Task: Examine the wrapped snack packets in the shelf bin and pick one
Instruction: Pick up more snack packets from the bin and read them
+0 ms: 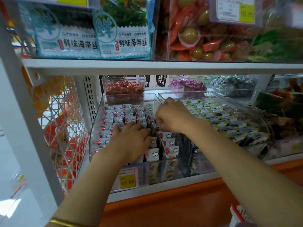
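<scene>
Two bare forearms (101, 181) reach up into a clear shelf bin (95, 128) packed with rows of white wrapped snack packets (106, 134). The left hand (131, 141) lies flat, fingers straight on the packets. The right hand (170, 116) curls over them, knuckles up; whether it pinches one is unclear.

Upper shelf (98, 66), left end: left package (72, 43) and right package (132, 42), each printed with a large "鲜" and the line "鲜味海带丝"; smaller print illegible.

Upper shelf, right end: upper price tag (246, 13), blurred, apparently "10.80".

Lower shelf (164, 187), front edge: yellow price tag (127, 181) on the clear bin (96, 122), "15.80".

Lower shelf, rear edge: black-and-white card (161, 81), "碎银子".
</scene>
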The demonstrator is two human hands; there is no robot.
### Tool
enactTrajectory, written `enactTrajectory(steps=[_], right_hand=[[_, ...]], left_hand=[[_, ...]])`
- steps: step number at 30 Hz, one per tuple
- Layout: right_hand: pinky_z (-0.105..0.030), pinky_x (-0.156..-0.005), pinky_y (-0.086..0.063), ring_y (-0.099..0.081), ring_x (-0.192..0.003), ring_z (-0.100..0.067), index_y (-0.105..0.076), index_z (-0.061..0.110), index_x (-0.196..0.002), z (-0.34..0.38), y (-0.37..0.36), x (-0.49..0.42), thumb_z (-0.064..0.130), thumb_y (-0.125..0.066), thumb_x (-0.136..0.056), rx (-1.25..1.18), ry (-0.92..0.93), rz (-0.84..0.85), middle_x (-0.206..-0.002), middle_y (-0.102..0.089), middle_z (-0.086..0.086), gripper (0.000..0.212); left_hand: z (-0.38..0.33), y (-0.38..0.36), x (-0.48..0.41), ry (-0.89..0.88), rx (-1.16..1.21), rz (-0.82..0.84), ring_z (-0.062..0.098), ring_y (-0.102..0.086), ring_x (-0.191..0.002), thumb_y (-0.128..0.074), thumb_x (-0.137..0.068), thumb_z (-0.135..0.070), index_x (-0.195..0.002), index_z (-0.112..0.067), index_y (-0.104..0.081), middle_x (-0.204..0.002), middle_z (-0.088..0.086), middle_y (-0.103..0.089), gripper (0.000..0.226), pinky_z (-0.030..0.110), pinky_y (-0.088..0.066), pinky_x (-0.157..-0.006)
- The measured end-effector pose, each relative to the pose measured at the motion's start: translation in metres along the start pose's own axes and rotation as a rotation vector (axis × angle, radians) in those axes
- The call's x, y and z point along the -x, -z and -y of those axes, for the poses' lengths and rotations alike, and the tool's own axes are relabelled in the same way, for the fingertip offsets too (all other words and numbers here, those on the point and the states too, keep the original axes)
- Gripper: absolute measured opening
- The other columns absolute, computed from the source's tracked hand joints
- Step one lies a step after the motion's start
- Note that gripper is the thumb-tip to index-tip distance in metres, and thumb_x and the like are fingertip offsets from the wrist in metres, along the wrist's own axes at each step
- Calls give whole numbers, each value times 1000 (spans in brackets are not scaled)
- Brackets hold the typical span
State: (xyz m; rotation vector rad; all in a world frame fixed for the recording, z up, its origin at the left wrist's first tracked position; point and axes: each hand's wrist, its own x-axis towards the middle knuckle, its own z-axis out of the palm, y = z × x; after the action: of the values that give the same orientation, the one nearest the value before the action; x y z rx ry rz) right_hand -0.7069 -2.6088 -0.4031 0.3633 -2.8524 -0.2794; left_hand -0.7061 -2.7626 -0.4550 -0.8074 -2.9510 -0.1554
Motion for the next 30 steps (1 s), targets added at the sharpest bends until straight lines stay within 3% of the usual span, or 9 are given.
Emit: enactTrajectory(steps=[5, 10, 15, 18, 20, 22, 24, 27, 30], right_hand=[[-36, -82, -44, -49, -103, -25, -58, 10, -95, -5, 9, 10, 9, -50, -91, -183, -75, -164, -104, -57, -8, 9], [-39, -66, -46, -51, -81, -23, -54, 5, -92, -2, 9, 30, 8, -45, -93, -329, -130, -532, -93, -54, -9, 9], [-35, -55, -41, -48, -63, -20, -50, 5, -91, -1, 11, 48, 11, -45, -97, -576, -238, -736, -83, -53, -9, 10], [-38, -50, -39, -51, -57, -24, -48, 6, -88, 4, 10, 63, 9, -46, -97, -743, -276, -800, -72, -54, -11, 9], [-39, -52, -45, -59, -57, -25, -47, 8, -86, 6, 10, 71, 10, -47, -96, -879, -311, -817, -73, -59, -14, 10], [-26, -50, -50, -61, -53, -15, -46, 11, -85, 6, 9, 77, 10, -47, -96, -1093, -353, -801, -77, -61, -9, 11], [-20, -51, -52, -61, -49, -10, -49, 8, -88, 6, 7, 81, 9, -49, -95, -1358, -409, -752, -78, -61, -6, 8], [-23, -54, -55, -63, -55, -11, -55, 1, -88, 7, 3, 86, 7, -52, -93, -1786, -433, -647, -74, -64, -6, 7], [-22, -56, -54, -65, -60, -13, -62, 4, -82, 6, 0, 89, 5, -55, -89, -2019, -398, -545, -70, -65, -5, 10]], left_hand=[[-1, 2, 0, 1, 52, -29, 15, -6, -143, -21, -98, -43, -144, -33, -27, -156, -8, -16, 47, 57, -1, -111], [0, 6, 5, 7, 81, -120, 18, -10, -143, -25, -100, -37, -144, -28, -29, -155, -5, -21, 46, 53, -3, -114], [-8, 19, 13, -3, 272, -334, 24, -35, -130, -40, -98, -26, -139, -17, -42, -144, 4, -41, 42, 37, -28, -109], [-17, 26, 22, 0, 609, -391, 14, -53, -103, -48, -96, -26, -137, -15, -44, -130, 5, -53, 42, 24, -42, -85], [-20, 28, 26, 1, 739, -368, 3, -55, -79, -50, -95, -26, -134, -16, -47, -113, -1, -61, 40, 12, -45, -65], [-20, 28, 29, 33, 858, -358, 3, -57, -71, -51, -94, -23, -128, -19, -53, -97, -5, -64, 34, 9, -46, -53], [-18, 29, 32, 89, 1024, -358, 9, -63, -75, -53, -93, -22, -119, -20, -59, -91, -1, -67, 26, 14, -52, -57], [-17, 31, 35, 162, 1286, -310, 12, -64, -71, -56, -91, -27, -101, -15, -67, -82, 3, -68, 19, 23, -55, -63], [-18, 31, 36, 195, 1457, -323, 7, -64, -64, -60, -87, -26, -81, -11, -62, -77, 1, -62, 17, 20, -53, -58]])
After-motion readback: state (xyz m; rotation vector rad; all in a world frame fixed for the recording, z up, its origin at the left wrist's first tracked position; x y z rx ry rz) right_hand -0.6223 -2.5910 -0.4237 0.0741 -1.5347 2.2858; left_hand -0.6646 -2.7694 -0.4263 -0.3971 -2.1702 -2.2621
